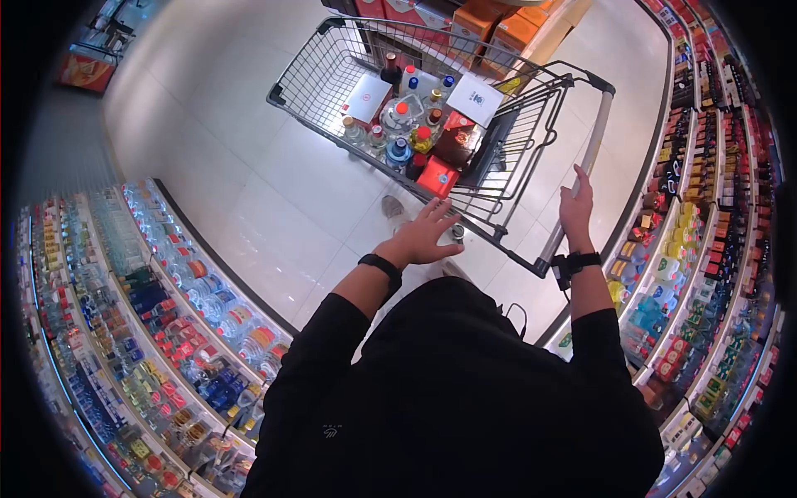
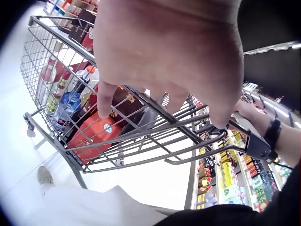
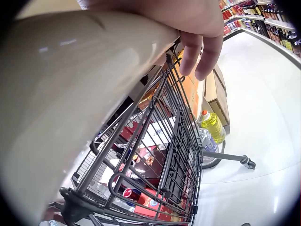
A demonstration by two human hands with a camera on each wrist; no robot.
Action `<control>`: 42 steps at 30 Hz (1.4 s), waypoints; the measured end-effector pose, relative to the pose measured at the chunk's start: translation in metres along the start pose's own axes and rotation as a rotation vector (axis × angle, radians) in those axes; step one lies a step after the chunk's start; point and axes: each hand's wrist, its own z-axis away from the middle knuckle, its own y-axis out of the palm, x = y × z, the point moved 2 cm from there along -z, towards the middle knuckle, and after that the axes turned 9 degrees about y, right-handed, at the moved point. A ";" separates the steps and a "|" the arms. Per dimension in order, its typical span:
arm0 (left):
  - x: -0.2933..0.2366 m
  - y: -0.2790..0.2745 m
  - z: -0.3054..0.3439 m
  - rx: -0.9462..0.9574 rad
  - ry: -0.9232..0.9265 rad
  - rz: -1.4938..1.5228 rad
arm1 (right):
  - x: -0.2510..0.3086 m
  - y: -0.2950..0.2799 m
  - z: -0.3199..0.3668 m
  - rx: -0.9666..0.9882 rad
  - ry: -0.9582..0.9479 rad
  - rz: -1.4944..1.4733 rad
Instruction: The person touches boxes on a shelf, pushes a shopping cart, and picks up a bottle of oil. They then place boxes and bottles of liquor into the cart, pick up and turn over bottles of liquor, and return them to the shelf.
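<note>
A wire shopping cart (image 1: 307, 62) stands before me, loaded with several bottles, including a clear one with a red cap (image 1: 403, 118). White boxes (image 1: 475, 100), a dark brown box (image 1: 458, 139) and a red box (image 1: 437, 176) lie among them. My left hand (image 1: 419, 236) spreads its fingers at the cart's near side rail, palm down, holding nothing. On the pale push handle (image 1: 599, 124) rests my right hand (image 1: 577, 207); its fingers (image 3: 209, 56) extend past the bar, loosely bent, in the right wrist view.
Shelves of bottles (image 1: 207, 290) curve along the left, and more shelves (image 1: 706, 207) line the right. Orange cartons (image 1: 477, 21) are stacked beyond the cart. A yellow oil bottle (image 3: 214, 126) shows beside the cart. My shoe (image 1: 393, 207) is near its side on the tiled floor (image 1: 249, 216).
</note>
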 end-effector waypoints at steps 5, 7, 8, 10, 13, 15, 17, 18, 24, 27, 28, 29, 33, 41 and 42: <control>0.010 -0.026 -0.008 0.112 0.089 0.029 | -0.002 0.002 0.000 0.132 0.199 -0.339; 0.017 -0.038 -0.016 0.168 0.135 0.079 | 0.008 -0.002 0.002 0.215 0.310 -0.548; 0.023 -0.044 -0.021 0.181 0.135 0.072 | 0.007 -0.002 0.001 0.232 0.329 -0.583; 0.032 -0.055 -0.030 0.244 0.175 0.130 | 0.006 -0.002 -0.001 0.241 0.315 -0.578; 0.047 -0.070 -0.040 0.319 0.196 0.176 | 0.006 -0.003 -0.001 0.247 0.344 -0.541; 0.056 -0.080 -0.045 0.365 0.242 0.196 | 0.016 -0.005 -0.002 0.245 0.365 -0.497; 0.064 -0.094 -0.054 0.364 0.255 0.242 | 0.022 -0.008 -0.002 0.244 0.377 -0.484; 0.068 -0.103 -0.058 0.352 0.270 0.277 | 0.024 -0.009 -0.004 0.238 0.376 -0.478; 0.116 -0.180 -0.075 0.252 0.185 0.246 | 0.028 -0.008 -0.004 0.216 0.428 -0.463; 0.163 -0.212 -0.074 0.174 0.158 -0.041 | 0.032 -0.009 -0.003 0.205 0.470 -0.478; 0.174 -0.227 -0.078 0.171 0.163 -0.066 | 0.032 -0.009 -0.003 0.184 0.486 -0.479; 0.186 -0.240 -0.080 0.198 0.117 -0.142 | 0.030 -0.009 -0.004 0.202 0.477 -0.484; 0.247 -0.275 -0.099 0.311 0.101 -0.331 | 0.032 -0.009 -0.004 0.210 0.513 -0.435; 0.294 -0.284 -0.154 0.731 0.553 -0.873 | 0.083 -0.002 0.044 -0.183 0.436 0.221; 0.298 -0.280 -0.159 0.735 0.573 -0.863 | 0.101 0.006 0.057 -0.280 0.433 0.369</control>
